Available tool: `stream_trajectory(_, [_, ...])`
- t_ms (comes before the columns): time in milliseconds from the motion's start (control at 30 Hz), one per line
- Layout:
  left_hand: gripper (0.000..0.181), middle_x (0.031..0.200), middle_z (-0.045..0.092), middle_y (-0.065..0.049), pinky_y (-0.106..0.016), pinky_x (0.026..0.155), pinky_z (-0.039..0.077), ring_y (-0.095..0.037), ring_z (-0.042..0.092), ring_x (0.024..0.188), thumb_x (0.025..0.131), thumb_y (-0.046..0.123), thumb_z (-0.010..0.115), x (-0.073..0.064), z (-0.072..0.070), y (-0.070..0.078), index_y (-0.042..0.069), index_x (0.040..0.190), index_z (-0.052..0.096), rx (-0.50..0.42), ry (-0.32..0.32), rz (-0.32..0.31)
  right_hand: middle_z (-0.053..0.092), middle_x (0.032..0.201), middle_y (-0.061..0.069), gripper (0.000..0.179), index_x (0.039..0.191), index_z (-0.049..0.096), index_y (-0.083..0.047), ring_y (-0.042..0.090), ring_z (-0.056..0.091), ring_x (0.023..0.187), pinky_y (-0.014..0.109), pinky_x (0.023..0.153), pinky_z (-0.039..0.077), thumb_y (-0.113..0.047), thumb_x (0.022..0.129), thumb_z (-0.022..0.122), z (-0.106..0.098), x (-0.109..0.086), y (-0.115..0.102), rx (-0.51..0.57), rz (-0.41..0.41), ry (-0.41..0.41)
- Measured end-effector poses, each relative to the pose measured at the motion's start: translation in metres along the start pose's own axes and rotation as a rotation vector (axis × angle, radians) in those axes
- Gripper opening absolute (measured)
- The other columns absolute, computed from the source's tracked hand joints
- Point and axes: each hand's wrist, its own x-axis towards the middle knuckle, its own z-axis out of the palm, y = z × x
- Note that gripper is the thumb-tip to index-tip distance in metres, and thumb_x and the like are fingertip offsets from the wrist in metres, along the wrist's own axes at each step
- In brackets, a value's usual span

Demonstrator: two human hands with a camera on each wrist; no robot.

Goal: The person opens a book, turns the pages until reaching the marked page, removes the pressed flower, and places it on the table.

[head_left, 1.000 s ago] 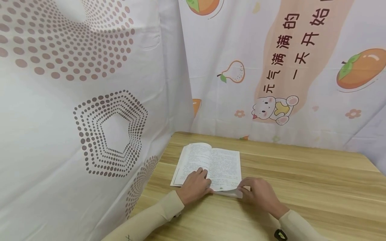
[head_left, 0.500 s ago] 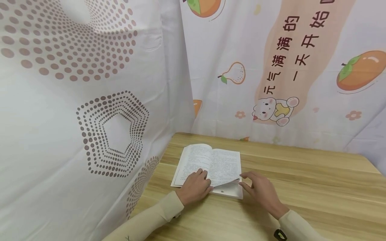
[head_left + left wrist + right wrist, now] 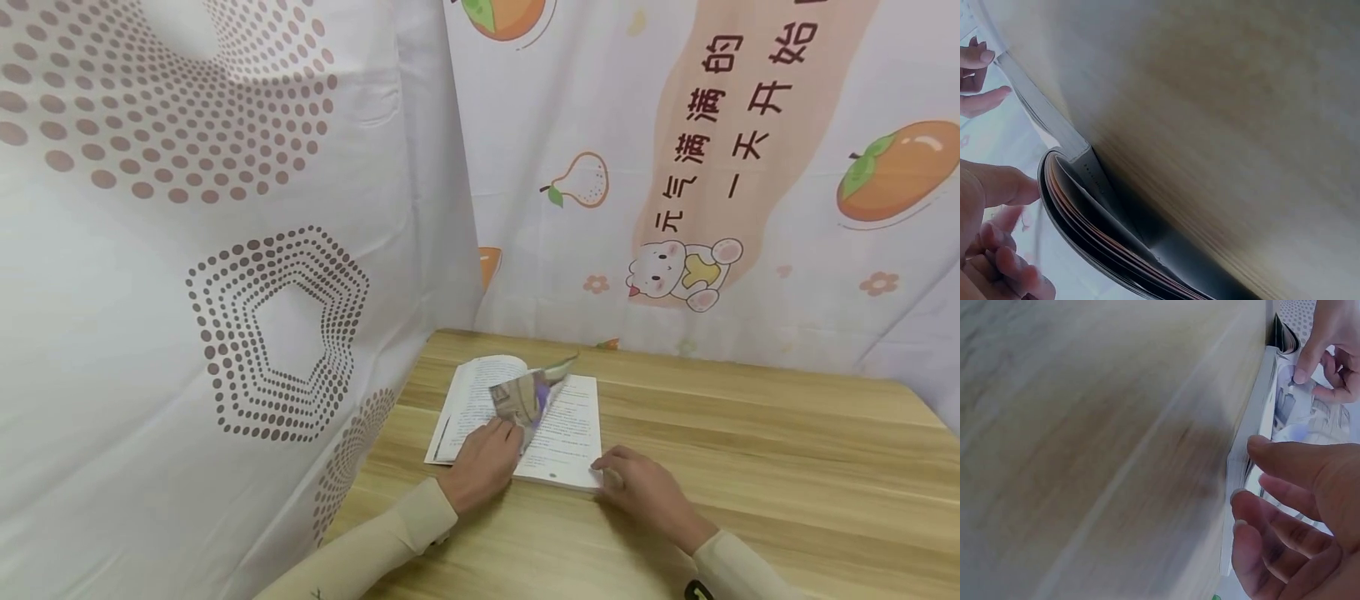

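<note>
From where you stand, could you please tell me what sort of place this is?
Possibly a screened-off desk corner: a light-brown wood-grain table bears an open, white-paged paper book, while white printed fabric hangings line its left and far sides.

With the open white-paged paper book as the clock's centre, the widest way in lies at three o'clock, where the pale wood-grain table stretches well past the pages. At twelve, a narrower strip of wood leaves passage before the white cloth curtain printed with orange fruit. From nine to eleven, the white cloth hanging printed with brown dots leaves only a slim gap. The bare left hand blocks seven o'clock and the bare right hand four, each backed by a beige sleeve; between them, at six, there is room. Over the middle, a lifted colour-printed leaf (blurred at its tip) stands in the way.
</note>
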Motion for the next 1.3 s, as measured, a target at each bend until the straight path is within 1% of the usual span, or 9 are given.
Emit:
stream_trajectory(133, [0.005,0.082,0.060,0.002,-0.021,0.056,0.042,-0.011,0.051,0.072,0.091,0.008,0.073,0.0004,-0.0032,-0.0002,0.013,0.091,0.072,0.006,-0.038,-0.003,0.070,0.105,0.000,0.023,0.097,0.078,-0.014,0.018,0.070,0.089,0.039,0.074,0.058,-0.017,0.078,0.090,0.0013,-0.0003,-0.0005,-0.015,-0.018,-0.014])
stream_trajectory(267, [0.005,0.084,0.063,0.002,-0.022,0.056,0.045,-0.012,0.055,0.075,0.090,0.011,0.074,-0.0002,-0.0037,-0.0009,0.014,0.088,0.078,0.009,-0.063,0.005,0.069,0.106,-0.001,0.018,0.094,0.079,-0.015,0.017,0.070,0.087,0.037,0.072,0.058,-0.016,0.079,0.089,0.0014,-0.0002,-0.0005,-0.024,-0.007,-0.032])
stream_trajectory(433, [0.015,0.082,0.063,0.001,-0.023,0.050,0.044,-0.013,0.052,0.074,0.087,0.014,0.071,-0.0014,-0.0006,-0.0018,0.014,0.072,0.072,-0.018,-0.050,0.006,0.070,0.101,-0.001,0.013,0.091,0.080,-0.013,0.016,0.070,0.086,0.034,0.071,0.058,-0.011,0.080,0.087,-0.0003,0.0012,-0.0017,-0.047,-0.022,-0.032])
stream_trajectory(500, [0.020,0.078,0.060,0.001,-0.023,0.046,0.039,-0.014,0.048,0.070,0.086,0.016,0.070,-0.0018,0.0008,-0.0020,0.015,0.066,0.067,-0.041,-0.043,0.004,0.071,0.098,-0.002,0.011,0.090,0.081,-0.012,0.015,0.070,0.085,0.033,0.071,0.058,-0.009,0.081,0.086,-0.0008,0.0020,-0.0022,-0.059,-0.048,-0.020])
stream_trajectory(667, [0.029,0.072,0.051,0.002,-0.021,0.045,0.029,-0.012,0.040,0.065,0.089,0.022,0.070,-0.0024,0.0034,-0.0013,0.017,0.062,0.061,-0.075,-0.047,0.005,0.071,0.092,-0.005,0.006,0.089,0.080,-0.013,0.012,0.070,0.082,0.032,0.069,0.057,-0.011,0.084,0.084,-0.0010,0.0037,-0.0027,-0.088,-0.105,0.020])
stream_trajectory(867, [0.034,0.075,0.048,0.005,-0.021,0.050,0.029,-0.011,0.040,0.068,0.094,0.040,0.072,-0.0025,0.0019,-0.0004,0.021,0.068,0.062,-0.117,-0.123,-0.013,0.073,0.090,-0.006,0.010,0.085,0.080,-0.014,0.011,0.070,0.080,0.031,0.066,0.057,-0.009,0.079,0.087,0.0012,0.0044,-0.0010,-0.080,-0.127,0.079])
stream_trajectory(1000, [0.033,0.078,0.048,0.007,-0.019,0.053,0.030,-0.009,0.039,0.071,0.090,0.053,0.074,-0.0035,0.0007,-0.0010,0.023,0.078,0.067,-0.148,-0.159,-0.007,0.073,0.089,-0.008,0.013,0.081,0.080,-0.016,0.008,0.068,0.077,0.027,0.062,0.054,-0.008,0.076,0.088,0.0017,0.0053,0.0000,-0.062,-0.120,0.108])
stream_trajectory(1167, [0.034,0.079,0.047,0.007,-0.019,0.056,0.031,-0.009,0.039,0.072,0.085,0.056,0.076,-0.0024,0.0009,-0.0012,0.024,0.079,0.069,-0.148,-0.161,0.006,0.074,0.089,-0.009,0.015,0.079,0.080,-0.018,0.007,0.068,0.077,0.024,0.060,0.052,-0.008,0.074,0.090,-0.0003,0.0057,0.0003,-0.065,-0.108,0.104])
stream_trajectory(1300, [0.033,0.079,0.047,0.007,-0.019,0.055,0.031,-0.010,0.039,0.073,0.086,0.055,0.076,-0.0018,-0.0006,-0.0003,0.024,0.076,0.069,-0.147,-0.174,0.000,0.074,0.090,-0.008,0.014,0.080,0.079,-0.019,0.004,0.066,0.074,0.024,0.060,0.052,-0.009,0.076,0.089,-0.0063,0.0065,-0.0001,-0.020,-0.084,0.073])
